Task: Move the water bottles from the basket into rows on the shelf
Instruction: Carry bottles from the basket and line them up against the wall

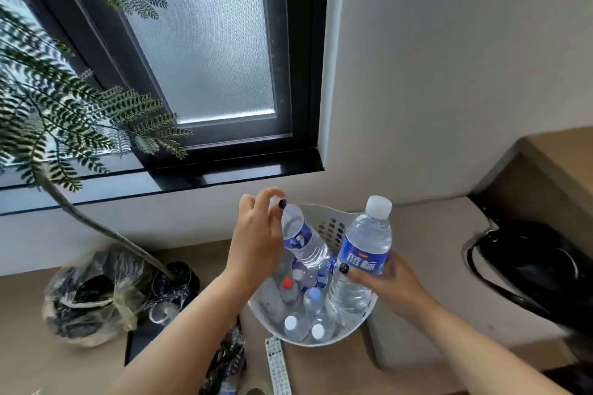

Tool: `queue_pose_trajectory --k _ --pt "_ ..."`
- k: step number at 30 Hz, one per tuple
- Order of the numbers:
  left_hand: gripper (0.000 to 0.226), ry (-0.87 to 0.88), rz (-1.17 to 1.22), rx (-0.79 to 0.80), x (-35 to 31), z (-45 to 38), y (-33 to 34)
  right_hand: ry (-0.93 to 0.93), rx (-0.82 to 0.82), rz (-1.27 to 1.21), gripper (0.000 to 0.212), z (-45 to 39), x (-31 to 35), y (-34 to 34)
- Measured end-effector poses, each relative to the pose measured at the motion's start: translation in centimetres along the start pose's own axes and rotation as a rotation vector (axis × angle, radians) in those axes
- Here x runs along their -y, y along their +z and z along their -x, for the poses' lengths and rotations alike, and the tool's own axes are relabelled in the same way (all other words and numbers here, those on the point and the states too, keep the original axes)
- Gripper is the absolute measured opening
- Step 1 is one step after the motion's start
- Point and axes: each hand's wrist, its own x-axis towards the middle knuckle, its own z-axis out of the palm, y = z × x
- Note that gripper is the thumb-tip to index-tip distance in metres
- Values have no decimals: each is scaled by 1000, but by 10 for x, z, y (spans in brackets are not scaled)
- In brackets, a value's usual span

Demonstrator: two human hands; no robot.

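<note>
Gripping a large bottle (361, 263) round its blue label, right hand (385, 282) upright over the near right rim of the white basket (333, 228), more bottles (301, 308) standing caps-up inside. Pinching a smaller bottle (301, 237) by its cap farther left, left hand (256, 234) above it, long axis tilted, base down toward the basket. No shelf rows visible; brown unit (552, 163) far right, nearer the right hand.

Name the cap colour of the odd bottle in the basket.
Red cap, among white-capped bottles in the basket; head view.
</note>
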Motion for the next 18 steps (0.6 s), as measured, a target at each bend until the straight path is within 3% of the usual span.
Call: queue_pose_trajectory --k 7,13,18 --pt "24 119 87 -68 -71 -12 -28 -10 -39 -70 70 14 35 -24" --pt "21 193 239 -59 -109 -28 -34 -41 -82 -113 73 33 49 -41" --pt "17 219 334 4 -127 -34 -30 -104 -156 -224 61 49 59 -53"
